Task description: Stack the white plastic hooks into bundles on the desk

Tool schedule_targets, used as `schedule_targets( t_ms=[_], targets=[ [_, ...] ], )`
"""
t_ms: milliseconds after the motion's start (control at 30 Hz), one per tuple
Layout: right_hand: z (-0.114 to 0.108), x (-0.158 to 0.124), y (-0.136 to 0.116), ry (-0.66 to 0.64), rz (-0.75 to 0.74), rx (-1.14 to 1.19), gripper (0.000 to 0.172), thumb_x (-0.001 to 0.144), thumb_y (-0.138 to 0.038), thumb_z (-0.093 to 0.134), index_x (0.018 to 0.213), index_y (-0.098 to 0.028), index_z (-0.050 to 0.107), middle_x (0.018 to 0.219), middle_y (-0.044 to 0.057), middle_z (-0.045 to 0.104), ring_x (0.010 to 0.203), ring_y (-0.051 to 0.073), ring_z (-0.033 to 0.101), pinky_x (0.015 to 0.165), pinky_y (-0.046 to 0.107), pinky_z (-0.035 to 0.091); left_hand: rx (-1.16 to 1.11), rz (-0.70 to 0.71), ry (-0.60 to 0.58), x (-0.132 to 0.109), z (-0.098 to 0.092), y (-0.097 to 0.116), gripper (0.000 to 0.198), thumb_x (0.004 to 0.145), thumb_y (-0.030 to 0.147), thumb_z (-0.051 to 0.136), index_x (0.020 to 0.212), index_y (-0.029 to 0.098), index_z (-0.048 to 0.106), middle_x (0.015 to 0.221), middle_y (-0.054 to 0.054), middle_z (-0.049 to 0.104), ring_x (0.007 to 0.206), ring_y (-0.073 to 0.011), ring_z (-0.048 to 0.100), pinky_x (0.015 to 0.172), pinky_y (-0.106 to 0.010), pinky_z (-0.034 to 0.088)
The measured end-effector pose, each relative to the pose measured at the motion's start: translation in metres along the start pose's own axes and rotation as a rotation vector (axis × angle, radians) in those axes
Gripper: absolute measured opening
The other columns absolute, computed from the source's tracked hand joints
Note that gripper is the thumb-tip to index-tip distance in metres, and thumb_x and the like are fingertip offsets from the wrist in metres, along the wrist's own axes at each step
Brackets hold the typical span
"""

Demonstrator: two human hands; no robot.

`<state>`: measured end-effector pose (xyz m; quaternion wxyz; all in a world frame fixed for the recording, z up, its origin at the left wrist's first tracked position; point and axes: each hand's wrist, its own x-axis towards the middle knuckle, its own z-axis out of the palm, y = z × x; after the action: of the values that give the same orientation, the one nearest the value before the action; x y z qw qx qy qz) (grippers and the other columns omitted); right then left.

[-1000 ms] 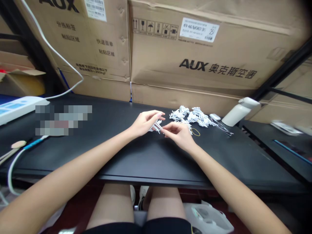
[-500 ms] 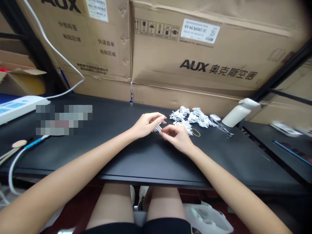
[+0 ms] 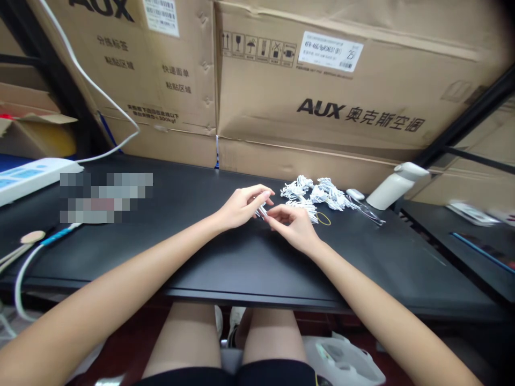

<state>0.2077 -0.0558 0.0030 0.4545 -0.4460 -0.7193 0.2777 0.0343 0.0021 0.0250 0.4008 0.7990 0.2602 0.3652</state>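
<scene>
My left hand point(image 3: 242, 206) and my right hand point(image 3: 294, 225) meet over the black desk point(image 3: 241, 257). Between them is a small bunch of thin white strands point(image 3: 262, 211), pinched by the fingertips of both hands. Part of the bunch is hidden by the left fingers. Just beyond my right hand lie several bundles of white, wire-like strands point(image 3: 330, 194), heaped close together. A yellow rubber band point(image 3: 330, 221) rests beside the heap, right of my right hand.
A white bottle point(image 3: 393, 188), a small white case point(image 3: 354, 194) and a thin, dark wiry object point(image 3: 372, 215) stand or lie to the right. At left are a power strip point(image 3: 38, 174) and a white cable point(image 3: 24, 273). Large cardboard boxes point(image 3: 257, 118) wall the back.
Both hands stay in nearly the same place. The white strands between the fingertips have shifted or turned slightly.
</scene>
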Motion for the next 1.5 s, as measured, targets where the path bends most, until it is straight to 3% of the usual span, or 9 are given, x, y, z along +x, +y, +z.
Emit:
schedule_targets(
  t_ms=[300, 633, 1500],
  targets=[
    [-0.0003, 0.0002, -0.0053, -0.003, -0.009, -0.054, 0.016, 0.079, -0.033, 0.063, 0.079, -0.017, 0.065, 0.068, 0.004, 0.067, 0.055, 0.015, 0.061, 0.055, 0.028, 0.052, -0.005, -0.012, 0.000, -0.0002, 0.0005, 0.0008, 0.045, 0.089, 0.052, 0.042, 0.108, 0.014, 0.060, 0.092, -0.008, 0.068, 0.069, -0.0138, 0.063, 0.053, -0.021, 0.050],
    [-0.0024, -0.0006, -0.0089, -0.063, -0.084, -0.174, 0.012, 0.081, -0.026, 0.059, 0.078, -0.016, 0.064, 0.063, 0.002, 0.064, 0.052, 0.012, 0.056, 0.054, 0.025, 0.046, 0.038, 0.028, -0.019, -0.0020, 0.0025, 0.0014, 0.041, 0.090, 0.048, 0.043, 0.105, 0.014, 0.063, 0.089, -0.006, 0.069, 0.070, -0.0128, 0.064, 0.062, -0.022, 0.051],
    [-0.0030, -0.0015, -0.0089, -0.100, -0.083, -0.161, 0.016, 0.083, -0.030, 0.057, 0.079, -0.017, 0.064, 0.064, 0.001, 0.064, 0.052, 0.012, 0.055, 0.053, 0.025, 0.045, 0.121, 0.021, 0.007, -0.0037, 0.0039, 0.0031, 0.045, 0.089, 0.049, 0.043, 0.105, 0.014, 0.066, 0.091, -0.006, 0.070, 0.071, -0.0137, 0.062, 0.061, -0.022, 0.048]
  ],
)
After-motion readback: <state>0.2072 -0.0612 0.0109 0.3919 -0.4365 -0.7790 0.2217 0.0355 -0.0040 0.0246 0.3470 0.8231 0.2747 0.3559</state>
